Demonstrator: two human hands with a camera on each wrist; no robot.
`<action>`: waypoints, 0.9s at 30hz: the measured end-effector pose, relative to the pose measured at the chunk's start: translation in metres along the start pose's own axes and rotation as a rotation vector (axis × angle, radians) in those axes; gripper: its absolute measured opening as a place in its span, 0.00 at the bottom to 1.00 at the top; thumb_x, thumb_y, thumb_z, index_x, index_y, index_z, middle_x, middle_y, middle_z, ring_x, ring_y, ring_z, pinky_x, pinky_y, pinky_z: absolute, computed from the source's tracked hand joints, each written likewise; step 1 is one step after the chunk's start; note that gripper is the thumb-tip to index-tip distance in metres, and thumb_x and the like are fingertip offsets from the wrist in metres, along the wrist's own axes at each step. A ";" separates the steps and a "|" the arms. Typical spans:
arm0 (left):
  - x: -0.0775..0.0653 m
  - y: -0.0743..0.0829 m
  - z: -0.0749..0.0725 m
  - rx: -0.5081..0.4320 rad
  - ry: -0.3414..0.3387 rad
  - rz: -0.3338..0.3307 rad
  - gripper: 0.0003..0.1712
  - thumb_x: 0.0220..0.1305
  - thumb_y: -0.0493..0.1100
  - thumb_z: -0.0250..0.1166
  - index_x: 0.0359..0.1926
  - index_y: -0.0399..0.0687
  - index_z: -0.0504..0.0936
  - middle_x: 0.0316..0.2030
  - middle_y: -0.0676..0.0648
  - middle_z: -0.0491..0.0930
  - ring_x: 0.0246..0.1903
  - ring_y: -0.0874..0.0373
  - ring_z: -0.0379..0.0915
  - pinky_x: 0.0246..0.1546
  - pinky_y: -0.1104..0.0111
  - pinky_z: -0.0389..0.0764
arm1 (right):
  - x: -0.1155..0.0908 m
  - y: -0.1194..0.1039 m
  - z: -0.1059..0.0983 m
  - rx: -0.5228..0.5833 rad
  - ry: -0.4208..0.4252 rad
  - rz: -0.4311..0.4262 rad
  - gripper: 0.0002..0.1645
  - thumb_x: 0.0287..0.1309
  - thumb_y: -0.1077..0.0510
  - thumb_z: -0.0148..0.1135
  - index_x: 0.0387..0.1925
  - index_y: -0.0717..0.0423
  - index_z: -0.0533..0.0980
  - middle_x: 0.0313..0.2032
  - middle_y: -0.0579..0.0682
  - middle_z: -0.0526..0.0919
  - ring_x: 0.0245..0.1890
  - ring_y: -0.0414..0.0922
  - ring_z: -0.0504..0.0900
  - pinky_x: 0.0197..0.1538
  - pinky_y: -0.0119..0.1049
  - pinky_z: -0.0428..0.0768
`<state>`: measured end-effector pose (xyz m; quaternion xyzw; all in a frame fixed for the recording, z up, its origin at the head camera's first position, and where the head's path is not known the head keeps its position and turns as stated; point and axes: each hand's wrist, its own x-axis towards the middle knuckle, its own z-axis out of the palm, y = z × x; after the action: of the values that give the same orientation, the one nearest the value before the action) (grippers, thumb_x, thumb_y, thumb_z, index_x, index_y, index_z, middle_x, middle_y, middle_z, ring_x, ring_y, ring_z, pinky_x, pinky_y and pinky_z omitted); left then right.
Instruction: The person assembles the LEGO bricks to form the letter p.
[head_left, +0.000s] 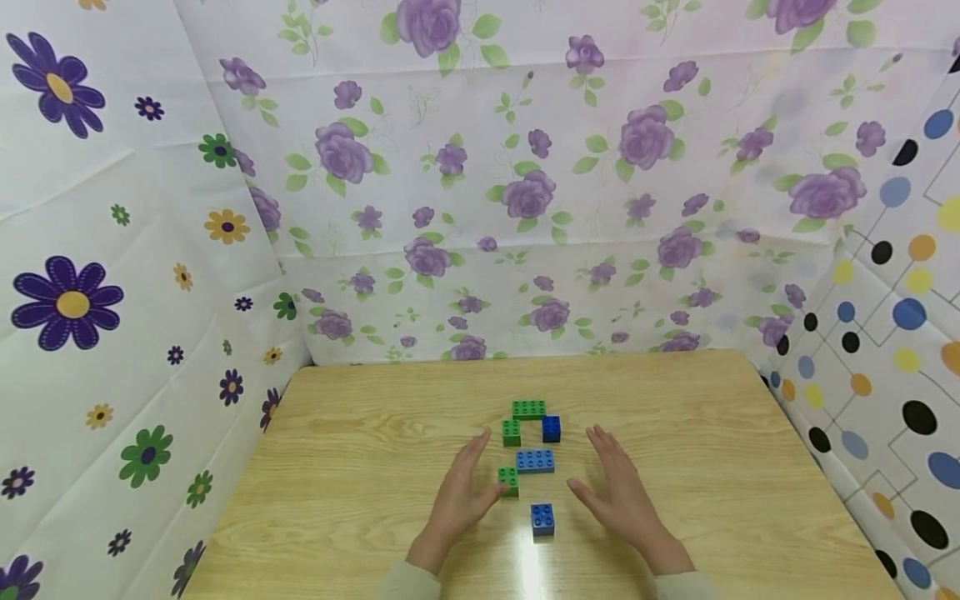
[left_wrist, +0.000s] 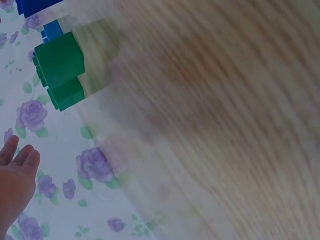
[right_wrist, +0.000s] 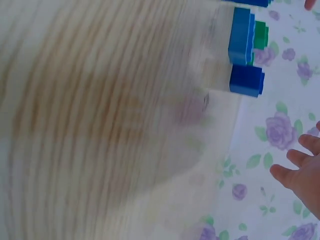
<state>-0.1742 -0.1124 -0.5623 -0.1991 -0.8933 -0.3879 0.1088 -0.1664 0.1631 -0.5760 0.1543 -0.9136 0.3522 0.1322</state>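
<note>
Toy building bricks stand studs up on the wooden table. Farthest back is a long green brick (head_left: 528, 409). In front of it are a small green brick (head_left: 511, 432) and a small dark blue brick (head_left: 551, 429). A long blue brick (head_left: 535, 461) lies in the middle, with another small green brick (head_left: 507, 477) at its left front corner. Nearest the person is a small blue brick (head_left: 542, 518). My left hand (head_left: 459, 496), fingers extended, is left of the group, its thumb close by the nearer green brick. My right hand (head_left: 621, 500) spreads its fingers on the right side. Both hold nothing.
The wooden tabletop (head_left: 360, 450) extends around the bricks. A rose-patterned cloth (head_left: 480, 208) hangs behind its back edge. Flowered cloth (head_left: 150, 350) borders the left side, and dotted cloth (head_left: 885, 350) the right.
</note>
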 end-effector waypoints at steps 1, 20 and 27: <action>0.000 0.000 0.001 -0.009 -0.005 -0.003 0.50 0.51 0.43 0.75 0.71 0.47 0.59 0.66 0.42 0.66 0.64 0.42 0.62 0.63 0.50 0.69 | 0.000 -0.001 0.001 0.032 -0.005 -0.002 0.50 0.59 0.43 0.65 0.74 0.52 0.52 0.72 0.58 0.54 0.70 0.62 0.52 0.67 0.67 0.57; -0.006 -0.011 0.021 -0.267 -0.052 -0.102 0.42 0.58 0.38 0.70 0.70 0.41 0.61 0.61 0.36 0.69 0.61 0.42 0.66 0.62 0.52 0.72 | -0.007 -0.015 0.022 0.400 -0.220 0.142 0.50 0.56 0.46 0.69 0.74 0.41 0.51 0.71 0.54 0.59 0.69 0.58 0.60 0.68 0.59 0.63; -0.006 -0.011 0.025 -0.362 -0.088 -0.215 0.39 0.59 0.37 0.69 0.69 0.41 0.63 0.63 0.37 0.69 0.63 0.41 0.65 0.64 0.53 0.69 | -0.010 -0.011 0.028 0.497 -0.295 0.156 0.54 0.53 0.48 0.72 0.74 0.49 0.51 0.71 0.56 0.58 0.68 0.60 0.60 0.69 0.61 0.60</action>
<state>-0.1748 -0.1023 -0.5882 -0.1357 -0.8290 -0.5424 -0.0099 -0.1567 0.1377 -0.5932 0.1605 -0.8179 0.5479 -0.0711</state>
